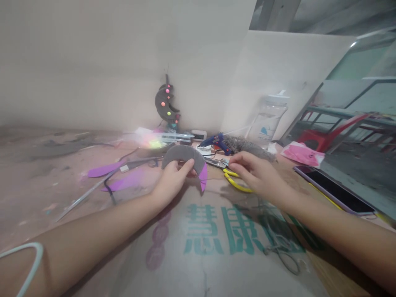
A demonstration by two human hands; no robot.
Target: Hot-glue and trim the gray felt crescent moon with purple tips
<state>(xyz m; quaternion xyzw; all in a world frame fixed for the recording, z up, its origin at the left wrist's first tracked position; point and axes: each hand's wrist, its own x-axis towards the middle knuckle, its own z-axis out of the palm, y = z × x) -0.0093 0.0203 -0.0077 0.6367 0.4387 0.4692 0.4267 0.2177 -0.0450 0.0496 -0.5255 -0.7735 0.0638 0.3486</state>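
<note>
Left hand, center of the frame: the thumb and fingers gripped a crescent piece, which was wrapped in gray over most of its curve and bare purple at its lower right tip. A thin dark strand extended rightward from this tip. Right hand, right of center: the fingers were curled, with thumb and forefinger close together; whether they pinched the strand could not be told. Yellow-handled scissors lay just beside and partly behind this hand, their blades pointing toward the crescent piece.

Behind the hands, a blue glue gun rested near a fuzzy gray bundle, with a small white device to the left. A dark crescent ornament dotted with colored balls stood against the pale wall, upper center. Left of center lay two purple strips, the nearer one blurred. At right were a clear bottle with a white lid, a pink packet and a dark-screened phone. Green characters marked the work surface at lower center; a loop of gray cord lay at lower right.
</note>
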